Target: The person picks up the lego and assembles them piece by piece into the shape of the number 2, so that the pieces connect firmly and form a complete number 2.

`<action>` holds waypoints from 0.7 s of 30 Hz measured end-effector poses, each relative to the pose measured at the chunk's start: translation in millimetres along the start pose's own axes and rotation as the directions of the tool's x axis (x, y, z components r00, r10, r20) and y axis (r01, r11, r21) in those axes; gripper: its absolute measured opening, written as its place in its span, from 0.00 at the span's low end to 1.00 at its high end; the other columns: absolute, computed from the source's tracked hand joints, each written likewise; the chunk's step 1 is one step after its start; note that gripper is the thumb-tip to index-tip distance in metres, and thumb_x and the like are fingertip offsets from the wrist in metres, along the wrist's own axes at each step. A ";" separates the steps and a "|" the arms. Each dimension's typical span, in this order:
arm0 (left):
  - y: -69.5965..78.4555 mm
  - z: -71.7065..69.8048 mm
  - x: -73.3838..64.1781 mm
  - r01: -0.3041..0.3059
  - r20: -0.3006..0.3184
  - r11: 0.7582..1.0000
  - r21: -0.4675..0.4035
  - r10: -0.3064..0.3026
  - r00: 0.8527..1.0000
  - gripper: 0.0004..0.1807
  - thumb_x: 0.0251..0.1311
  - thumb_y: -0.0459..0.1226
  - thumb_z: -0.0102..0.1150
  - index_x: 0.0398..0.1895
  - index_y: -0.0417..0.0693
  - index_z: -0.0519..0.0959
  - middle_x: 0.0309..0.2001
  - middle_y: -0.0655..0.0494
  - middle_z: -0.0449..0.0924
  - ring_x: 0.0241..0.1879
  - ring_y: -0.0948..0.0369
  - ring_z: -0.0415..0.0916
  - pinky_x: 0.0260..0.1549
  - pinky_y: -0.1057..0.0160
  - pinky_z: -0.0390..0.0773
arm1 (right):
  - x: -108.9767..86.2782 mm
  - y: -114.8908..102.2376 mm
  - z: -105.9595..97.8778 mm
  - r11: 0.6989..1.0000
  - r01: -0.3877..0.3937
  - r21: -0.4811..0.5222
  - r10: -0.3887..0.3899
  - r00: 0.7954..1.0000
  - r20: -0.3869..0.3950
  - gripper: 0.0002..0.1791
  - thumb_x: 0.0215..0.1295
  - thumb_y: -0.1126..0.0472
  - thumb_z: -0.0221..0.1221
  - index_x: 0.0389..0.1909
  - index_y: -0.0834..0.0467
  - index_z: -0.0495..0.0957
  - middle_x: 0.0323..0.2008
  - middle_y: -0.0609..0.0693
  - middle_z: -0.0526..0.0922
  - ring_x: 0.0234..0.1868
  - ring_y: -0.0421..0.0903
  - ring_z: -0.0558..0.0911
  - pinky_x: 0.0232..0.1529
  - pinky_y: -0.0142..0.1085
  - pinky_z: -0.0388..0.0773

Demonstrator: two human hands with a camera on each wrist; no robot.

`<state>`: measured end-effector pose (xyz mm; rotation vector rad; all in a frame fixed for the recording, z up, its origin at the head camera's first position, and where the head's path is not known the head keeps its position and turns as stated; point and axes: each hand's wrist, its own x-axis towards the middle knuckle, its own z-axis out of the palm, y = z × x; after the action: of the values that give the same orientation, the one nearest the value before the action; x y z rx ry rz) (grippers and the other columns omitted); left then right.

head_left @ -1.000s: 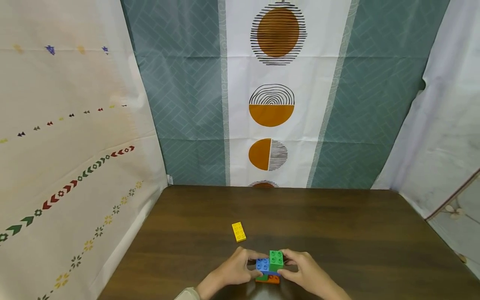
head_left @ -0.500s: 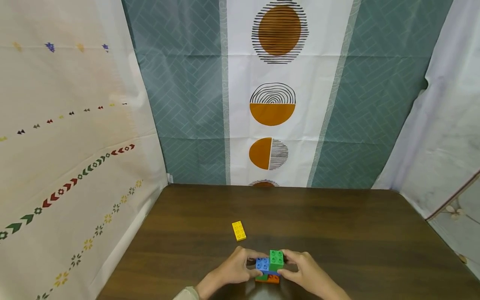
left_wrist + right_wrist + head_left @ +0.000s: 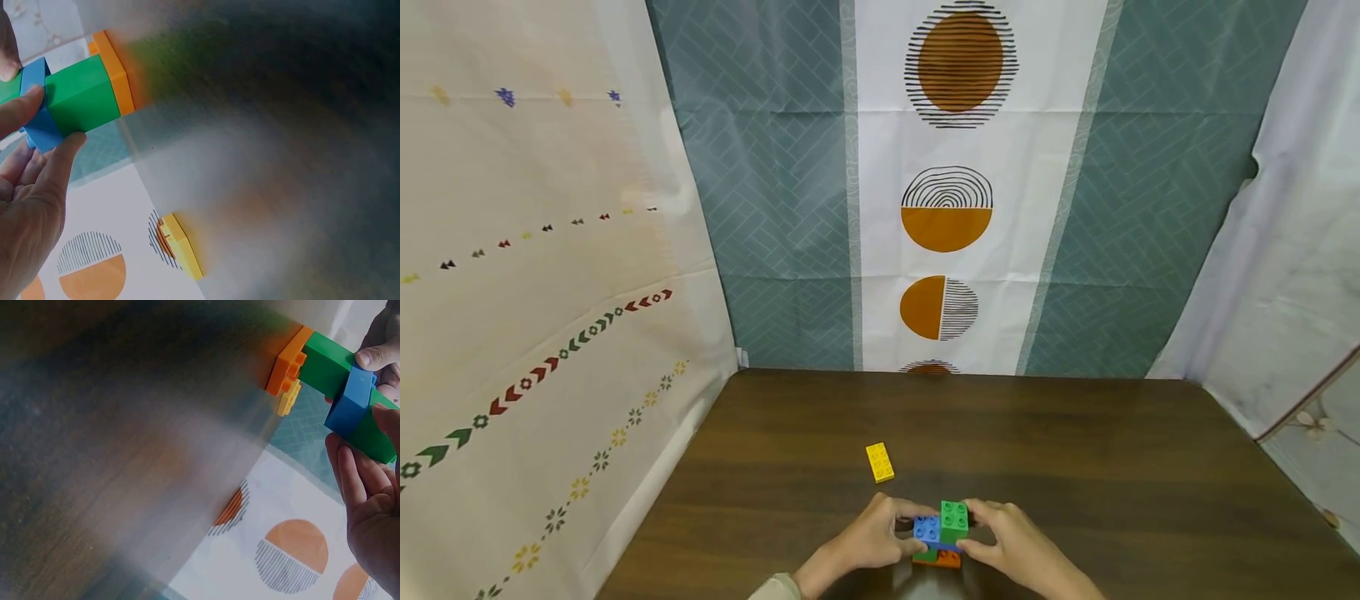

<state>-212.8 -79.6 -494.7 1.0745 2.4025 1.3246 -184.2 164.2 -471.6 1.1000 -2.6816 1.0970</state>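
Note:
In the head view a small stack of toy building bricks stands near the table's front edge. At the bottom lies a flat orange brick (image 3: 949, 561), and a green brick (image 3: 83, 94) sits on its left part. Across that is a blue brick (image 3: 927, 529), with a second green brick (image 3: 954, 522) on its right end. My left hand (image 3: 872, 533) pinches the blue brick between thumb and fingers, near the joint with the lower green brick. My right hand (image 3: 1013, 550) pinches the upper green brick (image 3: 373, 434) from the right, fingers also close to the blue one.
A flat yellow brick (image 3: 880, 462) lies alone on the dark wooden table (image 3: 1075, 442), behind and left of the stack. Patterned cloths hang at the back (image 3: 782, 250), the left (image 3: 550, 317) and the right (image 3: 1277, 275).
Hands and bricks hold almost the same pose throughout. The whole head view shifts only very slightly.

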 end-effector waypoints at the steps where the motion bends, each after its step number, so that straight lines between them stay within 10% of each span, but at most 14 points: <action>1: 0.5 -0.7 0.9 0.007 0.000 1.000 -0.004 -0.007 1.000 0.20 0.55 0.30 0.67 0.54 0.39 0.81 0.45 0.47 0.87 0.33 0.76 0.78 0.31 0.77 0.78 | 0.7 -0.2 -0.8 1.000 0.002 -0.004 -0.002 1.000 -0.001 0.19 0.63 0.56 0.64 0.50 0.64 0.78 0.41 0.54 0.88 0.39 0.44 0.87 0.39 0.31 0.83; 21: 2.2 -5.1 1.3 0.063 0.043 0.998 -0.027 -0.061 0.997 0.24 0.55 0.35 0.70 0.56 0.39 0.80 0.48 0.46 0.86 0.39 0.73 0.79 0.40 0.72 0.80 | -0.4 -1.2 -2.0 0.991 -0.057 0.121 0.055 0.998 0.023 0.21 0.64 0.58 0.63 0.51 0.69 0.77 0.43 0.58 0.87 0.41 0.47 0.87 0.40 0.32 0.83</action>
<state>-215.1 -81.3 -489.8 1.0019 2.3596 1.2991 -183.6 165.1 -469.5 1.0642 -2.7086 1.2809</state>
